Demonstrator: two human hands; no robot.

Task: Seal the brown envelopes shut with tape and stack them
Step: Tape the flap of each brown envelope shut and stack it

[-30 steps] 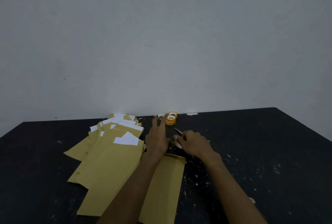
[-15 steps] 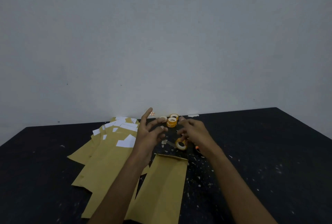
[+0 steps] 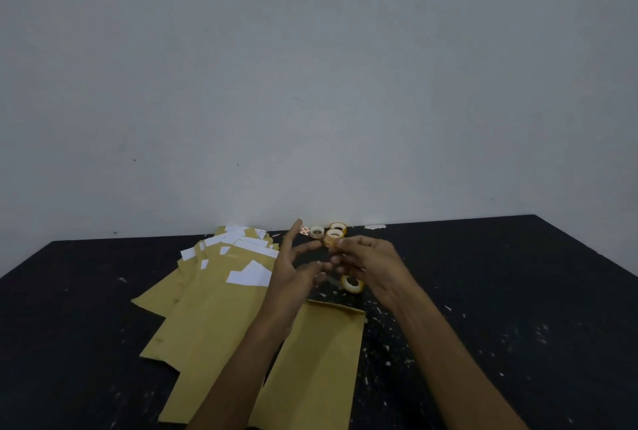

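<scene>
Two bare hands are raised above a black table flecked with pale specks, set against a plain grey-white wall. The left hand has its fingers spread and largely straight, the index finger pointing up and away from the others. The right hand has its fingers curled inward, with the fingertips meeting those of the left hand at the centre. Whether anything is pinched between the two sets of fingertips cannot be told.

One single brown envelope lies flat on the table directly below the hands and between the forearms. Its long axis runs toward the viewer and its far short edge lies just short of the hands; the left forearm crosses its left side. To its left, a fanned pile of brown envelopes overlaps loosely, the far ends showing white paper slips. The single envelope sits just beside this pile, and contact between them is hidden by the left forearm.

One yellow tape roll rests on the table just beyond the far edge of the single envelope, partly under the right hand. Three further tape rolls cluster at the back of the table near the wall, beyond the fingertips.
</scene>
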